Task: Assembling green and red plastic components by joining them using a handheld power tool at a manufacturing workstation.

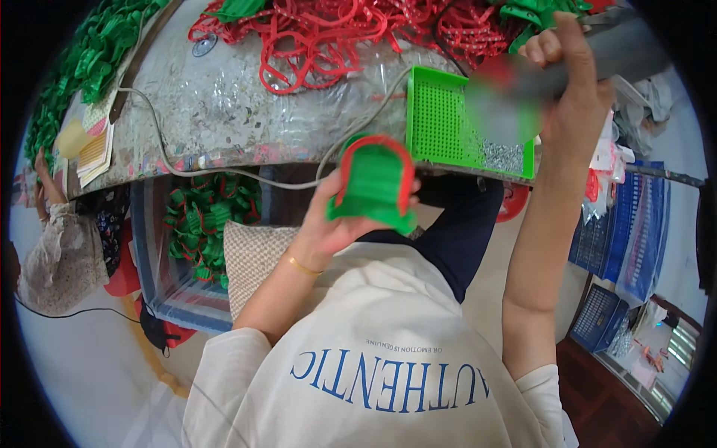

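- Green piece with red edging: one, in front of the person's chest, just off the table edge; red strip arches around its upper rim. Slightly blurred.
- Left hand: clamped on that one piece, fingers and thumb at its sides. One yellow bangle on the wrist.
- Right hand: raised, fingers closed around one dark tool; its front end is motion-blurred, exact form unclear.
- Green tray: one, perforated, at the table edge below the tool; one heap of small silvery parts, too many to count.
- Table: one heap of red strips, tangled, uncountable; two green piles, left and right; one round metal disc.
- Crate: one, left of the lap, holding many green-and-red pieces, overlapping.
- Co-worker: one, far left.
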`<act>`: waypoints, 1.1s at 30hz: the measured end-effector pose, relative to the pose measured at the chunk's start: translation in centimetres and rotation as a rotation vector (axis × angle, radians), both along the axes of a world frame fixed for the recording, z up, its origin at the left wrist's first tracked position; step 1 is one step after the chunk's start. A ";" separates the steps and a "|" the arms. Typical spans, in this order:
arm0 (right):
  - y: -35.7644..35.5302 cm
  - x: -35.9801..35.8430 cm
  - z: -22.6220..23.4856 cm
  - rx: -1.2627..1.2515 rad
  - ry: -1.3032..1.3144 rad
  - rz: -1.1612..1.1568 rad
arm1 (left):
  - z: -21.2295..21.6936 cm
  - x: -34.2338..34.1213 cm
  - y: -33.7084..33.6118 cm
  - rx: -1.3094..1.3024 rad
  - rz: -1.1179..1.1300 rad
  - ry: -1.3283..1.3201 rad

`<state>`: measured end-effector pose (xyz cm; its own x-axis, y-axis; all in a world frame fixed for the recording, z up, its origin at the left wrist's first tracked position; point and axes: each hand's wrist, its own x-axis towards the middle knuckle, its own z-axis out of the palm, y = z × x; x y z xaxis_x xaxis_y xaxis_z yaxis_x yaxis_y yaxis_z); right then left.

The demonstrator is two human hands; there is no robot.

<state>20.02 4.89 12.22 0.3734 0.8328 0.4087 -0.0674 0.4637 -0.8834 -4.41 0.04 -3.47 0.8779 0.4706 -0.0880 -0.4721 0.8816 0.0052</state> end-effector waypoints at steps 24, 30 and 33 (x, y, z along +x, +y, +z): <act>-3.3 1.7 -2.2 0.091 -0.255 -0.710 | -0.5 -14.7 4.1 0.806 1.127 1.669; -4.8 -1.1 -6.3 -0.197 -0.496 -0.333 | 4.5 -7.9 18.9 1.911 1.219 1.766; -6.4 -3.3 -7.4 -0.389 -0.575 -0.143 | 1.9 -7.5 25.7 2.183 1.157 1.764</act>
<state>16.74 -1.54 4.84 0.3043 0.9173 0.2568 0.4977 0.0768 -0.8640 -11.87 25.72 -1.52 0.3519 0.5837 0.7318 0.6850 -0.6934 0.2236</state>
